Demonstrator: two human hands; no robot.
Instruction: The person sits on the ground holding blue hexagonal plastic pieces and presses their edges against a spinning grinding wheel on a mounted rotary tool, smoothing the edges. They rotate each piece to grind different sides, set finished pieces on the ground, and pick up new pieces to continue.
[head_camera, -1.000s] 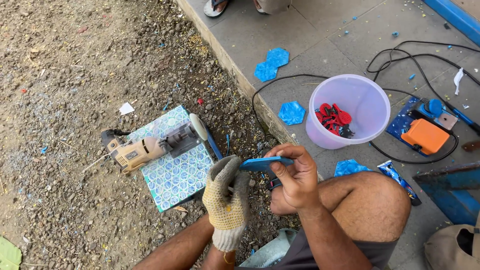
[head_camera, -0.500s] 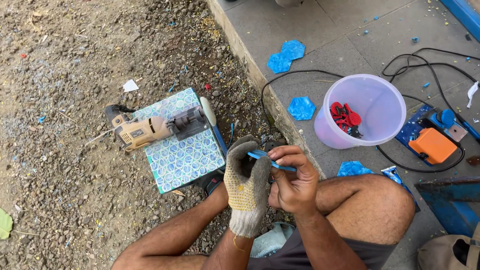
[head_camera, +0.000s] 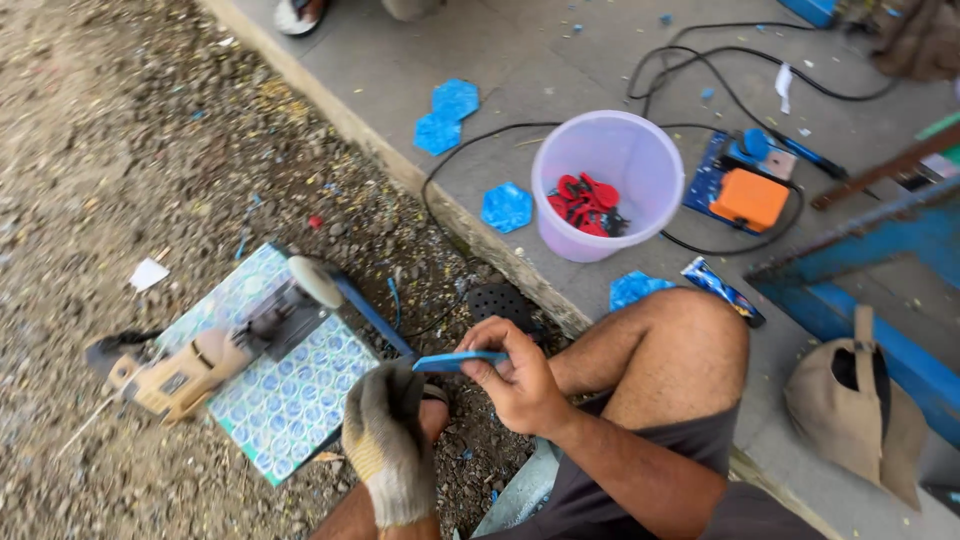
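Hands have drawn in closer since a second ago: the gloved left hand (head_camera: 388, 440) and bare right hand (head_camera: 517, 378) now both pinch the flat blue piece (head_camera: 458, 361), edge-on, each grip closed on it, above the gravel beside the raised knee. The piece looks like it's being checked or trimmed by hand. An angle grinder (head_camera: 215, 350) lies idle on a patterned tile (head_camera: 290, 400). Up on the concrete ledge (head_camera: 400, 80) stand a pale bucket (head_camera: 610, 180) and blue hexagon pieces (head_camera: 507, 207).

Gloved left hand (head_camera: 388, 440) and bare right hand (head_camera: 515, 375) close together, each grip closed, forearms angled inward.
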